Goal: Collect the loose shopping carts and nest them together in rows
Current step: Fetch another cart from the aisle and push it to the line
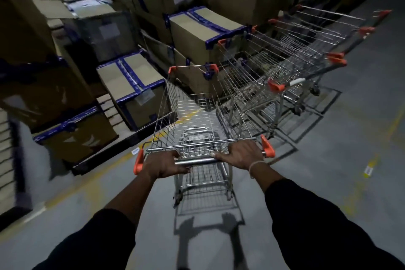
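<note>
Grey floor (328, 182): cart handle (197, 162) gripped by left hand (164, 163) & right hand (243, 155).

Cart (192, 114) left of nested row (285, 61)

Cart (192, 120): silver wire grid, orange corner caps. Nested carts (285, 61): same silver, orange caps. Boxes (197, 35): tan cardboard, blue tape bands. Floor (328, 160): grey, worn yellow lines. Sleeves (317, 226): black.

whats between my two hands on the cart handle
In the head view, only a bare stretch of the metal handle bar lies between the left hand and the right hand; both grip it.
</note>
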